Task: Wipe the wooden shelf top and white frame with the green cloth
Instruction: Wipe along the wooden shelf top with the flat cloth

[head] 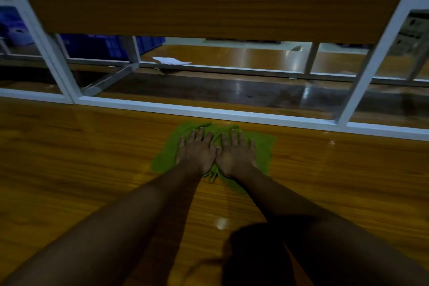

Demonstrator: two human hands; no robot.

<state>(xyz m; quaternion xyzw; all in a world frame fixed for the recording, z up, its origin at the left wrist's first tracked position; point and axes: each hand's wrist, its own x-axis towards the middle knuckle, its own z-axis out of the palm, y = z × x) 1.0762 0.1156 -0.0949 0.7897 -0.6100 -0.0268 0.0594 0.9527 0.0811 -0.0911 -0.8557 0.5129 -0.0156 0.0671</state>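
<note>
on wooden shelf top [92,158], my left hand [196,152] and right hand [236,154] press flat, fingers straight, on green cloth [262,146]; cloth middle hidden beneath them. white frame [209,111] at 12 o'clock; scene dim, blurred.

Dim, soft-focus view; glare spots on glossy wood [69,158]; edges bowed.

Green cloth [262,146] on a golden-brown, wood-grained shelf top [92,158] — white frame [209,111], blue crates [102,46], and a white sheet [171,61] beyond.
</note>
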